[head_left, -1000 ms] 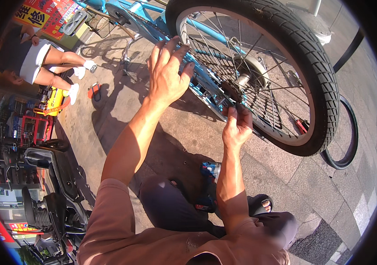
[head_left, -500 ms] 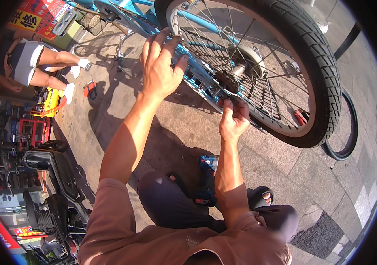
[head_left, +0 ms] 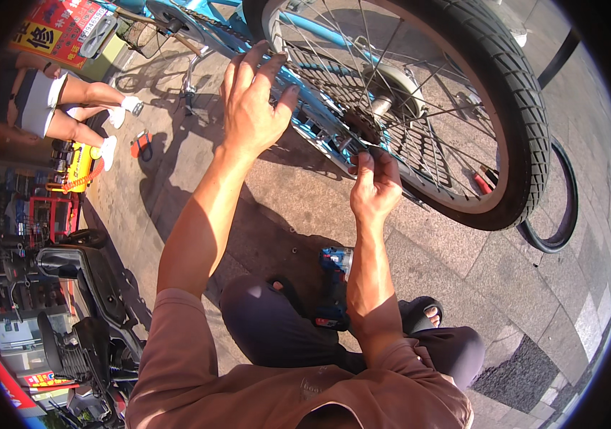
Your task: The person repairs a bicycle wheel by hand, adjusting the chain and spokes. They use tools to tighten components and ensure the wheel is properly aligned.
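In front of me is a light blue bicycle, its frame running down to a rear wheel with a black treaded tyre. My left hand lies over the frame beside the chain, fingers stretched and slightly apart. Below the sprocket and hub, my right hand is closed in a pinch at the frame's end by the axle. Its fingertips hide whatever they hold.
A blue cordless power tool stands between my legs. Red-handled pliers show behind the spokes. A loose black tyre lies at right. At left are a person's legs, a yellow machine and a parked black scooter.
The whole view has shifted slightly, with the bicycle a little higher and further left. Both hands keep nearly the same places on it; the right fingers have moved a little.
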Demonstrator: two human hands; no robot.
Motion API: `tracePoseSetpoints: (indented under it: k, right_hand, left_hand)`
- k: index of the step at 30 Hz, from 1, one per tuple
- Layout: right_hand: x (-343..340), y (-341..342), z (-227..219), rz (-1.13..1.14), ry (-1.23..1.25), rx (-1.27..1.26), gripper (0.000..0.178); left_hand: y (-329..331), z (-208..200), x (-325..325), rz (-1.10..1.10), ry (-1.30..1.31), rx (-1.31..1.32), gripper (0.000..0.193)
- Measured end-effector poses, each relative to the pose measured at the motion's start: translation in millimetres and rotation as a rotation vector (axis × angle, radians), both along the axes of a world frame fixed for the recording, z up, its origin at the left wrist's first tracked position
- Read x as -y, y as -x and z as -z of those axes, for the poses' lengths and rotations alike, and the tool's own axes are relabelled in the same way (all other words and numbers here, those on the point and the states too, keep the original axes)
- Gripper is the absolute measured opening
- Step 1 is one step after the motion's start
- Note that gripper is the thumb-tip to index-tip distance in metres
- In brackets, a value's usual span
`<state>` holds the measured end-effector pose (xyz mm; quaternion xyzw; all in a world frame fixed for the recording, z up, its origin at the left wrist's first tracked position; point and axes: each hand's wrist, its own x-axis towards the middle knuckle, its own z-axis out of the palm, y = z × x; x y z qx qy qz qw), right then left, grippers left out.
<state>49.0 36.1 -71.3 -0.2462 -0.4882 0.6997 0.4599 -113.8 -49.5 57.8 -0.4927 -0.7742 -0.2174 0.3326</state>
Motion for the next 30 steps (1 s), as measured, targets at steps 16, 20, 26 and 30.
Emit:
tracePoseSetpoints:
  k: [16, 20, 26, 30]
  right_hand:
    - [7, -2, 2, 0.015, 0.109, -0.132, 0.01]
    - [3, -2, 5, 0.028, -0.025, 0.065, 0.014]
    - [-3, 1, 6, -0.001, -0.116, 0.065, 0.015]
    - [-3, 1, 3, -0.046, -0.008, 0.03, 0.015]
  left_hand:
    - [-1, -4, 3, -0.001, 0.033, 0.025, 0.054]
    - [-1, -4, 1, 0.007, 0.025, 0.012, 0.053]
    - [-2, -5, 0, 0.001, 0.041, 0.013, 0.053]
    - [-2, -2, 1, -0.004, 0.033, 0.009, 0.055]
